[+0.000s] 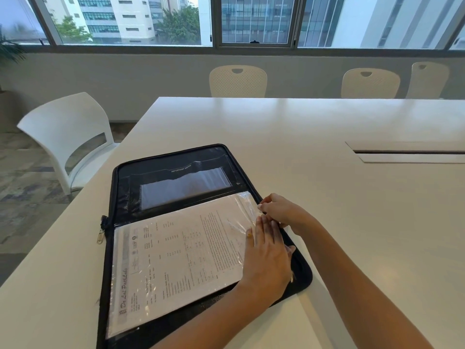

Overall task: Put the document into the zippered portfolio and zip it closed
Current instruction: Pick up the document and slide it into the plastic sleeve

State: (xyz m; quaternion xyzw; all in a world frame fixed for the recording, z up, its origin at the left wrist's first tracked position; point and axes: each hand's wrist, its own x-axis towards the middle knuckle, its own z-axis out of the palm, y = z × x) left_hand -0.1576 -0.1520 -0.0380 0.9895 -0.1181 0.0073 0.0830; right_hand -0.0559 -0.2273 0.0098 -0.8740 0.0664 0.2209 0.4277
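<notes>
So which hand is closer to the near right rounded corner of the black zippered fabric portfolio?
Left. The left hand lies flat on the printed paper document, just beside that corner; the right hand is farther up, at the far corner of the clear plastic sleeve.

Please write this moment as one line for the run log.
portfolio: open flat on table | document: in clear sleeve | left hand: flat on document | right hand: pinching sleeve edge | zipper: unzipped

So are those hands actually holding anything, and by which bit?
The right hand pinches the far right corner of the clear sleeve over the document. The left hand only presses flat on its right edge.
</notes>
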